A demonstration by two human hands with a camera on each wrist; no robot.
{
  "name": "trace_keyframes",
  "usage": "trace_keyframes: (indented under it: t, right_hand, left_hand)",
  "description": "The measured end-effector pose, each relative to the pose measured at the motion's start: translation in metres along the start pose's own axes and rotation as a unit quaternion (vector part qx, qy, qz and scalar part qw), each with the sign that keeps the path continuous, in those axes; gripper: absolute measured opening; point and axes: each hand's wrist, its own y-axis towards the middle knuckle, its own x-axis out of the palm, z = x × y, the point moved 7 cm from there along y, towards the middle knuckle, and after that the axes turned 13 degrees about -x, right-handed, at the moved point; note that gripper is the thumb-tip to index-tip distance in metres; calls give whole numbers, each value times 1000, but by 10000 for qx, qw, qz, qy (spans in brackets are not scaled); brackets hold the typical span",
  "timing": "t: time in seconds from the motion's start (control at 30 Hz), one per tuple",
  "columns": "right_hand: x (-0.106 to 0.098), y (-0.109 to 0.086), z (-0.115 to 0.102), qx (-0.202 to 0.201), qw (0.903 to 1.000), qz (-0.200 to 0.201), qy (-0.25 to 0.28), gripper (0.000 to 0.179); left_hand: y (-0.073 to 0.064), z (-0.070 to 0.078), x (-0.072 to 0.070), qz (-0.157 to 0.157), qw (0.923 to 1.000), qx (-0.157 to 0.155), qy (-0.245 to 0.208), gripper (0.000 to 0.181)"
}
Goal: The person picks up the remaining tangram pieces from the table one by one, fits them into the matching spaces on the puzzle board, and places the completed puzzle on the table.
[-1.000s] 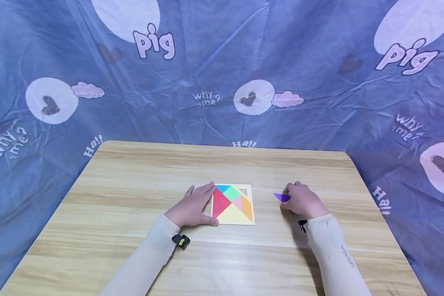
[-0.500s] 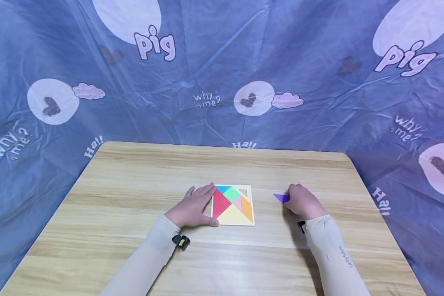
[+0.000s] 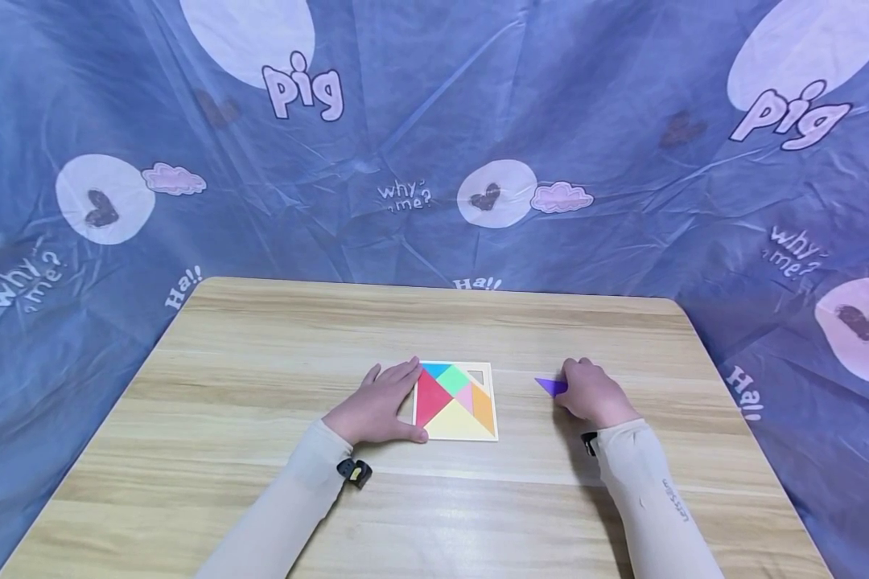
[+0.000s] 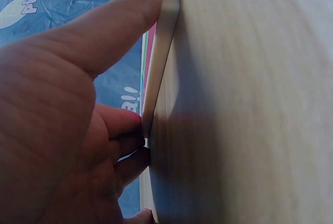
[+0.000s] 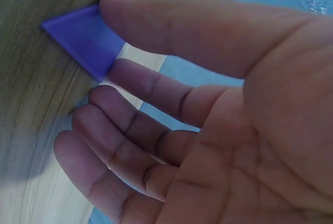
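Note:
A square tangram board (image 3: 462, 439) with a pale frame lies on the table in the head view. Red (image 3: 430, 397), blue, green, pink, orange and yellow pieces fill most of it, and a bare triangular recess (image 3: 477, 376) shows at its far right corner. My left hand (image 3: 378, 404) holds the board's left side, thumb at the near corner and fingers at the far one. To the right, my right hand (image 3: 594, 394) pinches a purple triangle piece (image 5: 86, 36) between thumb and index finger, low over the table. The other right fingers are loosely bent, and the hand partly hides the piece.
The wood-grain table (image 3: 297, 322) has rounded far corners. Behind and beside it hangs a blue printed cloth (image 3: 405, 104). Black wrist straps (image 3: 354, 472) sit over the pale sleeves.
My right fingers have drawn in slightly around the purple triangle piece. The left hand and the tangram board stay where they were.

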Motion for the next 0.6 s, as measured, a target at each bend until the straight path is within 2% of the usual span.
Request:
trace_keyframes:
  t: [0.6]
  right_hand:
    - [1, -2, 4, 116, 9991, -20, 396, 34]
  left_hand:
    - [-6, 6, 1, -4, 10000, -75, -56, 114]
